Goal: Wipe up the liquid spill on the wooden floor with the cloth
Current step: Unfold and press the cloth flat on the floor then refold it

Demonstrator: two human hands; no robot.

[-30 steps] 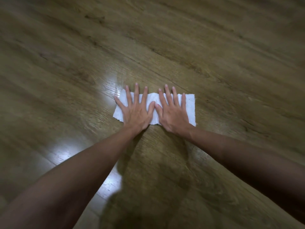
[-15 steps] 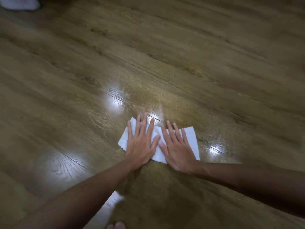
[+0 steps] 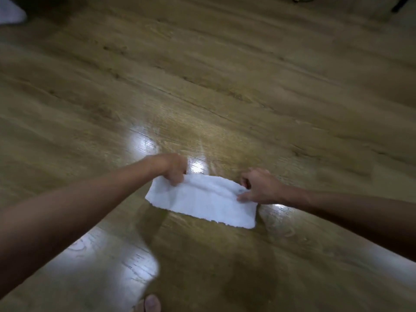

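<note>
Currently the white cloth (image 3: 202, 202) lies on the wooden floor (image 3: 225, 75), a long rectangle running from left to lower right, with a ragged near edge. Its far long edge is raised slightly off the boards; the near edge lies flat.

Left hand (image 3: 174, 168): fingers curled, pinching the far left corner of the cloth between thumb and fingertips. Forearm enters from the lower left.

Right hand (image 3: 258, 188): fingers bent, gripping the far right end of the cloth; the thumb lies on top of the fabric, pointing left. Forearm enters from the right edge.

Floor condition: a glossy wet-looking patch (image 3: 195, 165) sits just beyond the cloth, between the two hands. Further bright sheen shows at upper left of the left hand, just right of the right wrist, and in a large area near the bottom left. Whether each bright spot is liquid or lamp reflection cannot be told.

Other items: a toe (image 3: 152, 304) shows at the bottom edge. A pale object (image 3: 11, 12), blurred, sits at the top left corner, well apart from the cloth.
</note>
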